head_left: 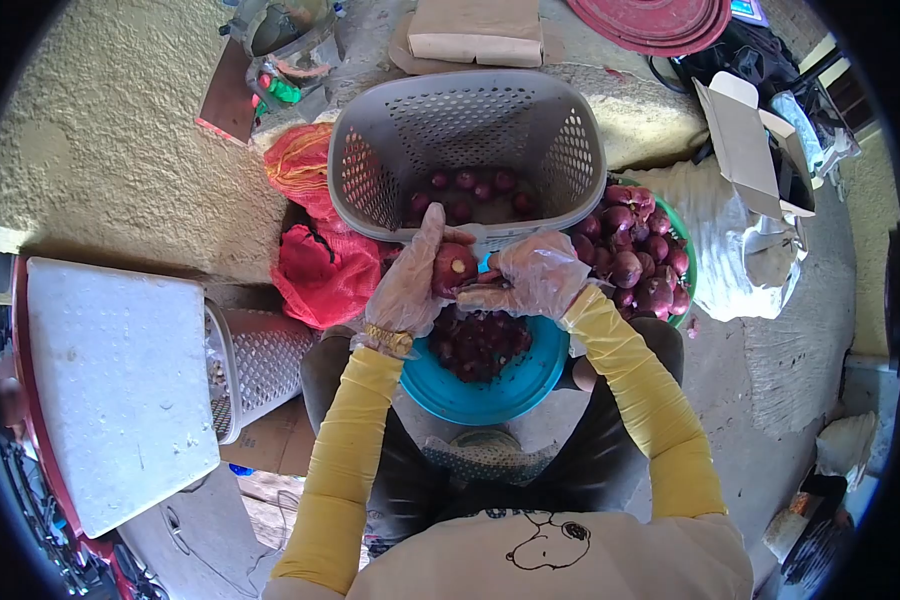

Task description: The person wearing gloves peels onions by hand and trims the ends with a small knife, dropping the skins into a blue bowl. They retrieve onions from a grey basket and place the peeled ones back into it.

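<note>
Beyond my hands, the biggest thing I see is the grey plastic basket [467,130], tilted toward me with a scatter of peeled red onions lying on its bottom. To the left of my left forearm sits a white foam slab [115,385], and beside it, nearer my arm, a smaller white perforated basket [260,362]. Directly under both hands is the blue bowl [490,395], resting on my lap and filled with dark purple onion skins [478,343]. To the right of my right hand a green basin [682,262] holds a heap of unpeeled red onions [635,255], close by but not touching that hand. To the left of my left hand lies a red mesh sack [320,255]. My left hand [408,290], in a clear plastic glove with a gold watch at the wrist, is curled around a red onion [453,268], its thumb up along the side and the pale cut end facing me. My right hand [532,275], also gloved, is closed and pressed against the onion's right side; what it grips I cannot tell.
</note>
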Available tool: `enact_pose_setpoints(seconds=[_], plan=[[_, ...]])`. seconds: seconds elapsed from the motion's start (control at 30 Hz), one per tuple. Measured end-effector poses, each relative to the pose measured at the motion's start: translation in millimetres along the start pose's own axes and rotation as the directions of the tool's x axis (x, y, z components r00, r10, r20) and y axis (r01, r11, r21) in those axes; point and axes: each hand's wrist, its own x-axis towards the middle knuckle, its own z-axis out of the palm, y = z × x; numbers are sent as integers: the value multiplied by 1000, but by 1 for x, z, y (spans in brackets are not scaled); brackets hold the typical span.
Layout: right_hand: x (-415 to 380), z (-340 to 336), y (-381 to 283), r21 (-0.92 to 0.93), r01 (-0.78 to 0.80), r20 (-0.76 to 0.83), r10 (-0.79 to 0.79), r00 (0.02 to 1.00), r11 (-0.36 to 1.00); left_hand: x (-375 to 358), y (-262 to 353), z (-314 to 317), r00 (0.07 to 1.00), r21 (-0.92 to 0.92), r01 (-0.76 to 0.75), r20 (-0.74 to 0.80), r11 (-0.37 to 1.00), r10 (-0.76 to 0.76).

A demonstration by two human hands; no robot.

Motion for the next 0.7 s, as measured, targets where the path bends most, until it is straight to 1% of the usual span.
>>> enact_pose_setpoints(seconds=[0.03, 0.07, 0.1, 0.13, 0.17, 0.23, 0.3, 0.37, 0.43, 0.47, 0.5, 0.53, 0.57, 0.63, 0.7], plan=[[-1, 8, 6, 13, 9, -84, -8, 996, 1000, -1, 2, 3, 999, -75, 25, 50, 997, -21], [-2, 13, 10, 25, 19, -168, -15, 986, 999, -3, 6, 6, 999, -74, 25, 50, 997, -22], [-2, 11, 10, 25, 19, -168, -14, 986, 1000, -7, 11, 11, 994, -126, 3, 112, 992, 11], [-3, 7, 11, 135, 27, -217, 3, 976, 991, -8, 14, 14, 984, -179, -16, 172, 984, 47], [-3, 3, 10, 243, 41, -263, 25, 964, 969, -6, 12, 14, 984, -180, -17, 171, 984, 48], [-3, -5, 5, 281, 29, -238, 40, 970, 959, 0, 5, 8, 974, -142, -93, 190, 985, 120], [-3, -8, 3, 317, 15, -212, 55, 976, 948, 5, 0, -2, 975, -138, -101, 182, 985, 126], [-2, -8, 1, 150, -25, -61, 35, 998, 988, 6, -5, -7, 976, -136, -108, 173, 985, 131], [-2, -6, 1, 159, 6, -44, 1, 999, 987, 2, -5, -2, 980, -201, -188, 30, 961, 198], [-2, -4, 1, 171, 35, -26, -31, 999, 985, 2, -2, -1, 980, -201, -189, 30, 961, 198], [-2, -5, -1, 170, 34, -25, -31, 999, 985, 2, 2, 1, 990, -202, -137, -10, 970, 138], [-1, -7, -3, 96, 45, 10, -46, 999, 994, 2, 4, 2, 996, -205, -85, -49, 975, 77], [-1, -8, -4, 22, 59, 47, -60, 997, 998, 3, 3, 1, 996, -206, -86, -49, 975, 77], [-2, -7, -5, 30, 84, 19, -85, 996, 996, 5, -1, -3, 994, -167, -112, -17, 980, 110], [-3, -6, -5, 37, 109, -6, -109, 994, 993, 7, -2, -5, 994, -189, -111, -19, 976, 110]])
